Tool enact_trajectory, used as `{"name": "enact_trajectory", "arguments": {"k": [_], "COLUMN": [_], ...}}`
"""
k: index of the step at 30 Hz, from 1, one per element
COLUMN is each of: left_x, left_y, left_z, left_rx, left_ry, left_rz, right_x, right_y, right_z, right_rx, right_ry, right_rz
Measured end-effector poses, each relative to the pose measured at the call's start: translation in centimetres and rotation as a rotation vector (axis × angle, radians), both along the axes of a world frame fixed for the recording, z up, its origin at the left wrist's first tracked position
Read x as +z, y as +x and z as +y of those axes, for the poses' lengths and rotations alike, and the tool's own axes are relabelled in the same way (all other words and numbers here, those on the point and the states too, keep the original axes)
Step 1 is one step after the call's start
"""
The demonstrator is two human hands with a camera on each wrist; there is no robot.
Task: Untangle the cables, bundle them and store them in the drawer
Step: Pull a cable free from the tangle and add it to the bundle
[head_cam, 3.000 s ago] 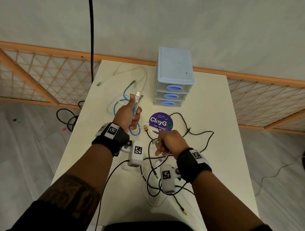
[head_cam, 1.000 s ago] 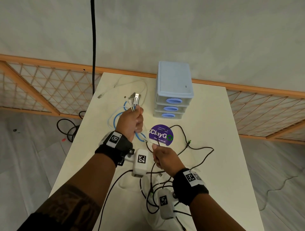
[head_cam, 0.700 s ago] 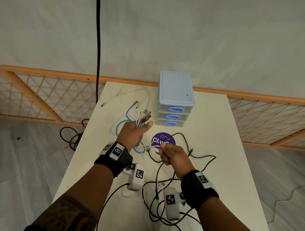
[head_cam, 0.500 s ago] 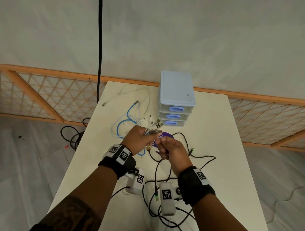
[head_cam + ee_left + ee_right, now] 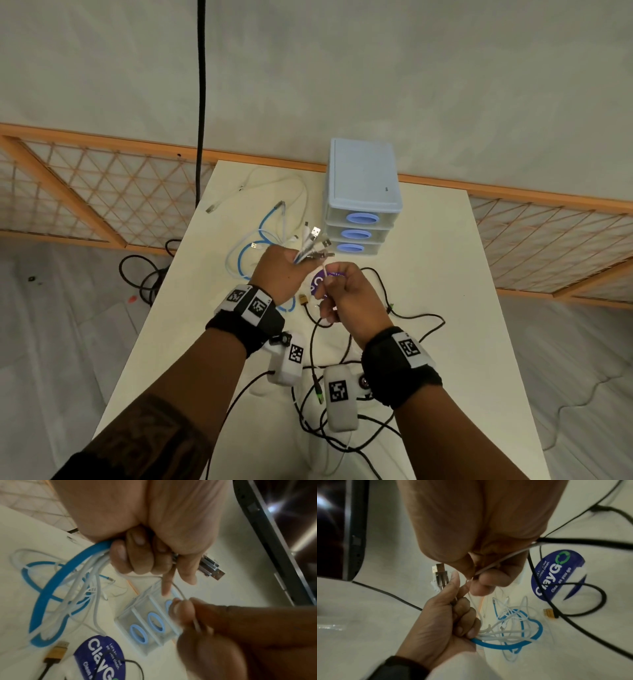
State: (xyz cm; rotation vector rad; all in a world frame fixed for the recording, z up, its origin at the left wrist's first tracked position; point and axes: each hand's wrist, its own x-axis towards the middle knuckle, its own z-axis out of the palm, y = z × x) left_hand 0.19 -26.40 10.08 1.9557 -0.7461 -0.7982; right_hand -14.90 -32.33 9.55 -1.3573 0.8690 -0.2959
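A: What changed?

B: The right hand, pinching a thin white cable, has come up beside the left hand, which grips the plug ends.

A: Meaning?

B: Probably joining that bundle. The drawers sit closed just beyond.

head: even, soft light, edges bowed | wrists: dimmer, motion-blurred, near skin out of focus

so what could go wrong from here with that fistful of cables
1. The left hand grips many plug ends at once; one could slip free.
2. The right hand pinches a thin white cable with a black cable crossing its palm, so pulling may drag it along.
3. All three drawers look closed.
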Motion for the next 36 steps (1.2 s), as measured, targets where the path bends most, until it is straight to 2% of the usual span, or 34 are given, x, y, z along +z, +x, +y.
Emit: {"name": "enact_trajectory", "arguments": {"k": [2,5,8,12,14,18,21,24,27,29,33,36], "left_x": [0.5,1.4,1.7,1.1,1.1,1.1,0.9,0.5,0.0,0.4,0.6,0.9], "left_y": [0.7,2.4,1.7,-0.7,-1.1,0.6,1.4,0.6,-0.3,-0.5,0.2,0.9], "left_z": [-0.4,-0.7,-0.5,0.2,0.2,-0.6,-0.9,-0.9,-0.3,-0.1,-0.6,-0.9], "left_rx": [0.115,0.320,0.285,0.107,0.070,0.184,0.271,0.269,0.150,0.120,0.202,0.305], "left_ry": [-0.004,-0.106,-0.134,-0.086,-0.094,-0.117,-0.130,-0.100,-0.035,-0.038,-0.070,-0.115], "left_rz": [0.067,0.275,0.351,0.351,0.323,0.213,0.241,0.254,0.290,0.258,0.168,0.155], "right_x": [-0.1,-0.6,-0.3,-0.1,-0.1,0.4,0.8,0.9,0.8,0.6,0.8,1.4], "right_y": [-0.2,-0.5,-0.1,0.9,1.0,0.5,0.2,0.2,0.1,0.0,0.2,-0.2], "right_z": [0.0,1.0,1.5,0.8,0.7,1.1,0.8,0.1,-0.1,0.0,0.4,0.6], "right_rx": [0.038,0.087,0.047,0.068,0.079,0.142,0.158,0.167,0.165,0.159,0.155,0.216], "right_ry": [-0.011,-0.050,-0.041,-0.083,-0.087,-0.025,0.005,-0.003,-0.026,-0.017,0.030,0.113], "right_rz": [0.043,0.061,0.022,0.011,0.003,0.031,0.002,0.028,0.055,0.055,0.035,0.072]}}
